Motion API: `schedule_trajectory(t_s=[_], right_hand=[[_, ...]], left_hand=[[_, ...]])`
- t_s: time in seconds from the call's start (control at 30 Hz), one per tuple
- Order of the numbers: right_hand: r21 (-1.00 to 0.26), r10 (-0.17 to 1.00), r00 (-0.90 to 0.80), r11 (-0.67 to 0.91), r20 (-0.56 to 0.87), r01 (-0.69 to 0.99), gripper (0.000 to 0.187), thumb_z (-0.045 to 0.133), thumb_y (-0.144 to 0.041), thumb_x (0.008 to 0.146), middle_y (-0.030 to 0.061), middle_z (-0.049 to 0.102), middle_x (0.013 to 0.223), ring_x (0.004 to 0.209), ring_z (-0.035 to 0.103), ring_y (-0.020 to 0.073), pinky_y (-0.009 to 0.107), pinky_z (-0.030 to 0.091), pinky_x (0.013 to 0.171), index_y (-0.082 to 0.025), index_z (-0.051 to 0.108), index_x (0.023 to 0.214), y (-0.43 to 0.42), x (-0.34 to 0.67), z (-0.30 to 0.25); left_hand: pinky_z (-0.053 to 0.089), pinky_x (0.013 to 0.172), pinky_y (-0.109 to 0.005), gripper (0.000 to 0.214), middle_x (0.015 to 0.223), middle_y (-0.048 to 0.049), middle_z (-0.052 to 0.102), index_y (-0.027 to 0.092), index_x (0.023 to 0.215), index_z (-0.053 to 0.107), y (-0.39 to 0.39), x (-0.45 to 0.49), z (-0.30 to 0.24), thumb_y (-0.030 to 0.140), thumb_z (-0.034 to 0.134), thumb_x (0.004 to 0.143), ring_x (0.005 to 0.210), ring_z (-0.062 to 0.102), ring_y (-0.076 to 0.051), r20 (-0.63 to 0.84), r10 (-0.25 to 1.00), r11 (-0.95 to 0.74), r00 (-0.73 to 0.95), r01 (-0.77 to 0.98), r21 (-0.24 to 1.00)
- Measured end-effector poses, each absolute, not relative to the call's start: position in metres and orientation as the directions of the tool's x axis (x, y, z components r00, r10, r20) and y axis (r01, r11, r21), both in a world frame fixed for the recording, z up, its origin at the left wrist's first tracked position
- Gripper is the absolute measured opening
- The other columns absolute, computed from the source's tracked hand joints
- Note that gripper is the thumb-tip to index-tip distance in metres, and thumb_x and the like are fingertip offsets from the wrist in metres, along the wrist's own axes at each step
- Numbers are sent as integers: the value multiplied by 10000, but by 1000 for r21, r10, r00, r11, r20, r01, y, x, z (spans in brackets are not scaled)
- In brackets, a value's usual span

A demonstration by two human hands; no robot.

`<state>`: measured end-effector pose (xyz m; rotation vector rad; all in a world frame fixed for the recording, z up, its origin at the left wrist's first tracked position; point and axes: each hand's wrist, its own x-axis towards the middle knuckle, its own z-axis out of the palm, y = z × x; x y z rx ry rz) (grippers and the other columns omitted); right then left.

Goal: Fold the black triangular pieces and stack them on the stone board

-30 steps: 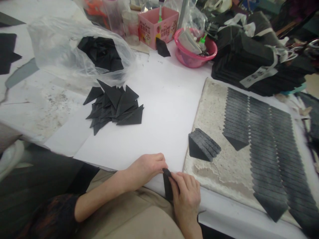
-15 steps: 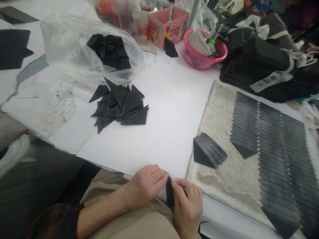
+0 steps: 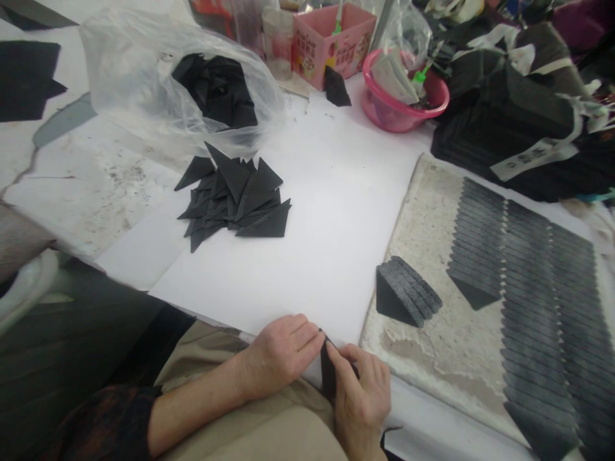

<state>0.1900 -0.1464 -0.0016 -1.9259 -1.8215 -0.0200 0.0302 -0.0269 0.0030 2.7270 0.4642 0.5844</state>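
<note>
At the table's front edge, a small black piece of sheet material (image 3: 328,370) is held between my two hands. My left hand (image 3: 284,352) is closed, its fingertips pinching the piece's upper end. My right hand (image 3: 361,387) grips the same piece from the right, thumb and forefinger laid along its edge. Part of the piece is hidden by the fingers. Beyond my hands lies a loose pile of black triangular pieces (image 3: 235,205). To the right, a small overlapped stack of grey-edged black pieces (image 3: 406,291) rests on a stained pale board (image 3: 427,218).
Long overlapping rows of black pieces (image 3: 533,307) cover the board's right side. A clear plastic bag (image 3: 125,83) with black pieces lies at the back left. Behind stand a pink box (image 3: 331,48), a pink basin (image 3: 403,115) and bundled black material (image 3: 509,115).
The view has shifted slightly, so the background sits a little differently. Both hands keep nearly the same place and hold on the black piece; my right thumb and forefinger have moved slightly.
</note>
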Motion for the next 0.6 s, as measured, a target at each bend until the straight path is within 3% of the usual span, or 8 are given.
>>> schedule_trajectory(t_s=[0.6], right_hand=[[-318,937,100,12,335,948,255,504,-144,951,49,624,908,818,520,159,321,366,752,-257,699,1072,-144,189,3]], left_hand=[[504,681,-335,136,854,-70,598,93,1012,621,-30,30,4,126,509,942,773,551,-190,327,368,-915,870,278,292]])
